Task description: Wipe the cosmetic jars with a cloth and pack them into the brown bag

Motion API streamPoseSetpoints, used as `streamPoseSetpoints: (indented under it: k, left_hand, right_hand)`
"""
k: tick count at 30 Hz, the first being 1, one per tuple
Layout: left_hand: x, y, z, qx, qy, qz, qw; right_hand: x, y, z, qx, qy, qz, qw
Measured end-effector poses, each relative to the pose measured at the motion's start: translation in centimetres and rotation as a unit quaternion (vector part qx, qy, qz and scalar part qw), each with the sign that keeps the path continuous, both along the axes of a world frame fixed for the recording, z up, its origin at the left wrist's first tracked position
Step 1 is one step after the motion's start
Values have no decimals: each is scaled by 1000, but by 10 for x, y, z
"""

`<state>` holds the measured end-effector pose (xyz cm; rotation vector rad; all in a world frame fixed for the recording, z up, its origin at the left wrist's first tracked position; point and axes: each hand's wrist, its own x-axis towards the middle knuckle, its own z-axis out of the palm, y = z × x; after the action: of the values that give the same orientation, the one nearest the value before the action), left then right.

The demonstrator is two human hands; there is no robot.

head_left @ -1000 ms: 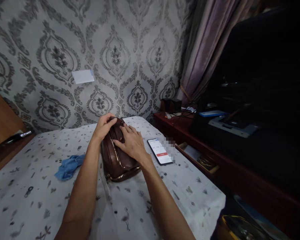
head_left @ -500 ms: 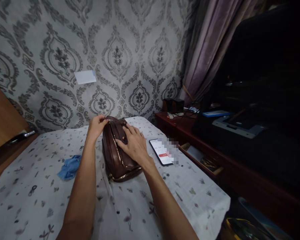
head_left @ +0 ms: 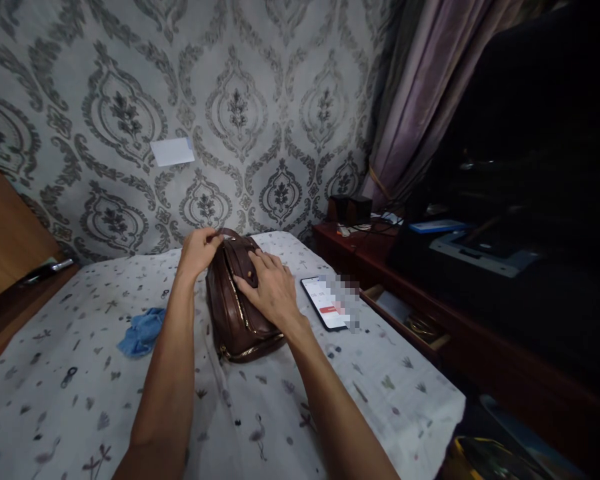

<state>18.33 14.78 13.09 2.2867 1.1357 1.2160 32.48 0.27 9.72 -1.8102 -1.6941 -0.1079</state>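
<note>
A dark brown leather handbag (head_left: 220,303) with gold zippers lies on a white printed cloth. At its far left end, my left hand (head_left: 199,252) is closed, thumb and fingers pinched against the bag's edge by the handle (head_left: 233,233). The exact part between those fingertips is too small to make out. My right hand (head_left: 273,283) rests on top of the bag, fingers extended and thumb spread toward the long zipper (head_left: 239,300). A blue crumpled cloth (head_left: 143,332) lies left of my left forearm. To the right of the bag is a phone (head_left: 325,305) with a lit screen.
The printed cloth (head_left: 380,413) covers the surface under the bag. A dark red desk (head_left: 325,237) stands right, with a pulled-out drawer (head_left: 405,317), small black boxes (head_left: 350,209) and cables. Patterned wallpaper (head_left: 270,100) rises behind; a wooden panel (head_left: 10,240) stands left.
My left hand has shifted slightly to the right along the bag's far end. My right hand stays on the bag. The whole view has moved a little.
</note>
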Motion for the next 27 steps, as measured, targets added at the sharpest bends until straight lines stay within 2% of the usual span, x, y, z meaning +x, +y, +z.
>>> streamPoseSetpoints:
  k: [8, 13, 17, 21, 27]
  left_hand:
    - [8, -23, 11, 51, 92, 41, 994]
    - [26, -35, 10, 58, 101, -42, 992]
    - [35, -40, 7, 39, 121, -89, 988]
    - [36, -36, 2, 8, 124, -106, 987]
    - [33, -29, -3, -9, 113, -113, 987]
  right_hand:
    - [1, -3, 2, 33, 55, 4, 998]
    - [4, -4, -3, 89, 120, -17, 989]
    - [10, -3, -11, 105, 166, 4, 981]
    - [18, 0, -16, 137, 197, 22, 971]
    - [22, 0, -18, 124, 202, -11, 972]
